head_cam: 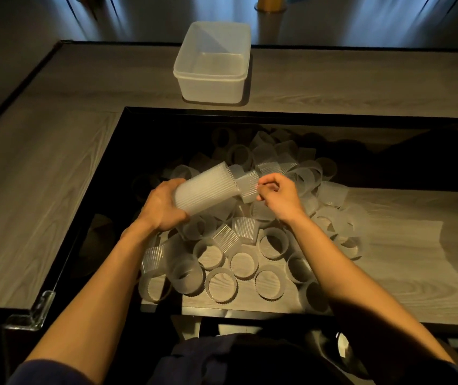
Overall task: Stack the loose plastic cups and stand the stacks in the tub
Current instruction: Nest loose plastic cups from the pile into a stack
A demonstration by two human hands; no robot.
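Your left hand (164,205) wraps the ribbed cup stack (204,190), tilted up to the right; your right hand (279,197) pinches a ribbed cup (247,186) at the stack's upper end, wrist bent, above the loose cups (239,262).

Dim, warm-toned scene lit from above and near the wearer. The forearms and the pale tub (211,62) catch most light; the frame's corners fall to near black. Cool blue light streaks the far background. The glossy dark panel (150,140) mirrors nearby shapes. Straight table edges bow outward toward the margins; focus is soft.
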